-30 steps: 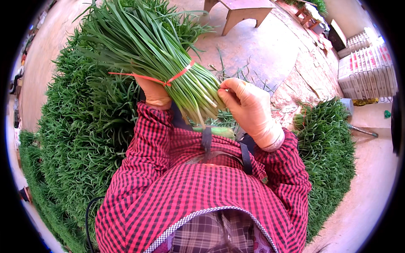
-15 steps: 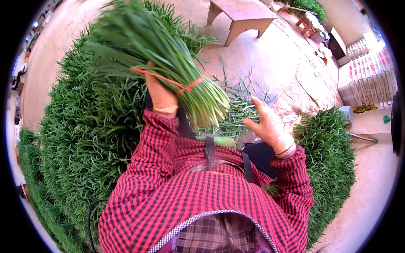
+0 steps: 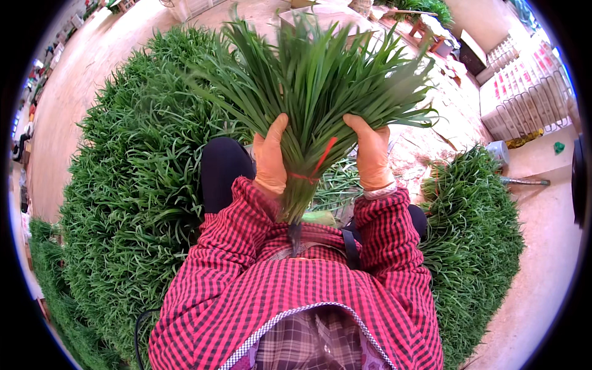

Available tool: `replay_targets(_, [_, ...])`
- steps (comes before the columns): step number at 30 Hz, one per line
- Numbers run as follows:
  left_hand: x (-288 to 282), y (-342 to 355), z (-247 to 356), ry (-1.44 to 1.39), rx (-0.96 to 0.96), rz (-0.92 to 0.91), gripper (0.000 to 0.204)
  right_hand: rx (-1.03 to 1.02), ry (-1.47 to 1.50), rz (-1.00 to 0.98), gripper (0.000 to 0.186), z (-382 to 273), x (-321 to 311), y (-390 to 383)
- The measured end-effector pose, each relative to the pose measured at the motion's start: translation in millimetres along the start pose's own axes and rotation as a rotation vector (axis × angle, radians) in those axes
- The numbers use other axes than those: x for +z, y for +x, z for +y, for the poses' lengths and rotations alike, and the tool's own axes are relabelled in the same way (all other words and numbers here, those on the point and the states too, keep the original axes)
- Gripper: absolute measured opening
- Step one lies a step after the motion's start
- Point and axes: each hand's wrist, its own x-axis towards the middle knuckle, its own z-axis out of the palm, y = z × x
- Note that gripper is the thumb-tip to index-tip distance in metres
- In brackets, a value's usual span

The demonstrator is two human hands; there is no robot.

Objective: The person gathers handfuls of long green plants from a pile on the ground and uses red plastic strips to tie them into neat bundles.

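Note:
A bundle of garlic chives [image 3: 313, 102] stands upright in front of my chest, its long flat leaves fanned out at the top. A red tie [image 3: 304, 177] cinches it low down, one end sticking up, and the stem ends point toward my lap. Gloved, my left hand [image 3: 270, 157] grips the leaves on the left side, thumb up along them. On the opposite side my right hand [image 3: 372, 154] holds them in the same way. The leaves hide most of my fingers. Loose chive leaves [image 3: 339, 184] lie scattered on the floor beyond my lap.
To my left spreads a large heap of chives [image 3: 135, 203]; a smaller heap [image 3: 472, 240] lies to my right. A low table [image 3: 333, 17] stands ahead, partly behind the leaves. Stacked white crates or boxes [image 3: 524, 89] and a grey cylindrical container [image 3: 497, 153] are at the far right.
The bundle has swung from tilted at the upper left to upright in the middle, its leaves now spread. My right hand, open and apart before, has taken hold of it.

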Motion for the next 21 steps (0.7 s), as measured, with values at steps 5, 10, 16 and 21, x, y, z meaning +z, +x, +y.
replay_targets(5, [5, -1, -11, 0.25, -0.011, -0.299, 0.031, 0.097, -0.034, 0.042, 0.03, -7, 2, -7])
replay_targets(10, [2, 10, -29, 0.398, 0.082, -0.312, 0.029, -0.029, 0.011, -0.016, 0.034, 0, -1, -10])
replay_targets(16, [-10, 21, -20, 0.225, -0.007, -0.165, 0.028, -0.111, -0.12, 0.074, 0.043, -10, -56, -8])
replay_targets(21, [-22, 17, -32, 0.203, -0.075, -0.165, 0.03, -0.059, -0.123, 0.11, 0.035, -12, -60, -17])
